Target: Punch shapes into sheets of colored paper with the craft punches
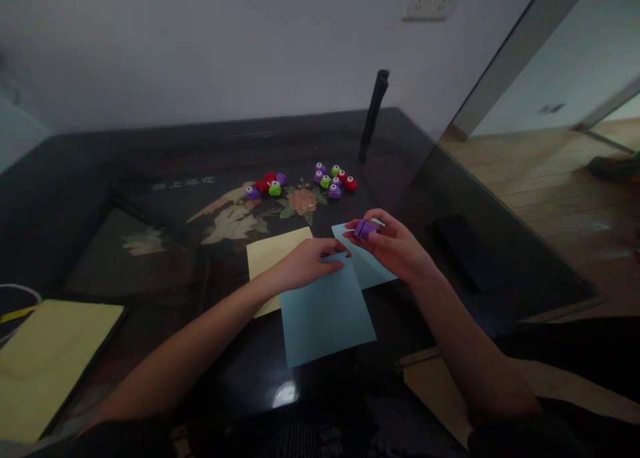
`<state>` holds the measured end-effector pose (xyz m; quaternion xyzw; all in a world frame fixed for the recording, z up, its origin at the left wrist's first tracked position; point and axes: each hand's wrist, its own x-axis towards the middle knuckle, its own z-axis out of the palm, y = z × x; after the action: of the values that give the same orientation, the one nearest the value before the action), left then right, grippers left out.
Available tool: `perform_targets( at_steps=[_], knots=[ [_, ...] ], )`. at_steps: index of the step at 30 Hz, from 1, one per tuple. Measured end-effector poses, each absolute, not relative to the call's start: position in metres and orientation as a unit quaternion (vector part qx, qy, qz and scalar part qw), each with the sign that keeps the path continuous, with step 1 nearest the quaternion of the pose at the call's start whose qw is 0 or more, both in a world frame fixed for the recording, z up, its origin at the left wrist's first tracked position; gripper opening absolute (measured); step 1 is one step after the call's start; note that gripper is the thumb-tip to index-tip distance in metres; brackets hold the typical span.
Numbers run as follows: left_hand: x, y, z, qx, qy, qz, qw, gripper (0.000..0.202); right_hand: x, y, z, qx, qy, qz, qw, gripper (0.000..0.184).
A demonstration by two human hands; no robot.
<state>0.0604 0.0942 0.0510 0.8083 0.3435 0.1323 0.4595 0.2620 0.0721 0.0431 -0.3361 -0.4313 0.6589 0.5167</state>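
My left hand [315,261] pinches the top edge of a light blue paper sheet [327,315] between thumb and fingers, and the sheet slants toward me. In the fingers of my right hand [395,241] is a small purple clip [365,229] with a slit across it, held above a second blue sheet [373,265]. A pale yellow sheet [273,251] lies partly hidden under my left hand and the front blue sheet.
Red, purple and green pieces with white eye-like dots sit in a left cluster [265,185] and a right cluster [335,180]. A black stick [374,115] rises at the back. A dark flat object [467,251] lies right, a yellow pad [45,358] left.
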Motion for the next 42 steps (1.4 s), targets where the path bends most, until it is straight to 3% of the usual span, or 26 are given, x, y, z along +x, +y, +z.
perform_targets(
  at_steps=[3,9,16,20,22,28,31,35,39,42],
  knots=[
    [0.066,0.090,0.050,0.819,0.350,0.130,0.435,0.027,0.265,0.072,0.044,-0.352,-0.451,0.627,0.529,0.039],
    [0.078,0.093,0.049,0.840,0.363,0.135,0.379,0.029,0.279,0.066,0.059,-0.399,-0.493,0.516,0.576,0.021],
    [0.093,0.109,0.051,0.861,0.338,0.147,0.349,0.030,0.315,0.085,0.056,-0.465,-0.429,0.496,0.595,0.035],
    [0.108,0.124,0.050,0.868,0.325,0.165,0.337,0.031,0.344,0.123,0.055,-0.520,-0.477,0.309,0.638,0.034],
    [0.116,0.132,0.047,0.871,0.319,0.174,0.330,0.033,0.356,0.148,0.049,-0.611,-0.524,0.191,0.562,0.038],
    [0.132,0.136,0.031,0.880,0.326,0.205,0.279,0.049,0.368,0.211,0.009,-0.724,-0.547,0.132,0.399,0.016],
    [0.132,0.133,0.028,0.891,0.331,0.201,0.236,0.053,0.368,0.228,-0.003,-0.760,-0.546,0.107,0.337,0.019],
    [0.127,0.124,0.039,0.910,0.341,0.151,0.181,0.045,0.371,0.239,-0.008,-0.779,-0.555,0.094,0.278,0.032],
    [0.124,0.098,0.056,0.922,0.353,0.060,0.145,0.029,0.373,0.239,-0.009,-0.781,-0.566,0.084,0.250,0.032],
    [0.126,0.077,0.060,0.920,0.369,-0.012,0.133,0.043,0.373,0.236,-0.009,-0.775,-0.577,0.077,0.247,0.030]
  ],
)
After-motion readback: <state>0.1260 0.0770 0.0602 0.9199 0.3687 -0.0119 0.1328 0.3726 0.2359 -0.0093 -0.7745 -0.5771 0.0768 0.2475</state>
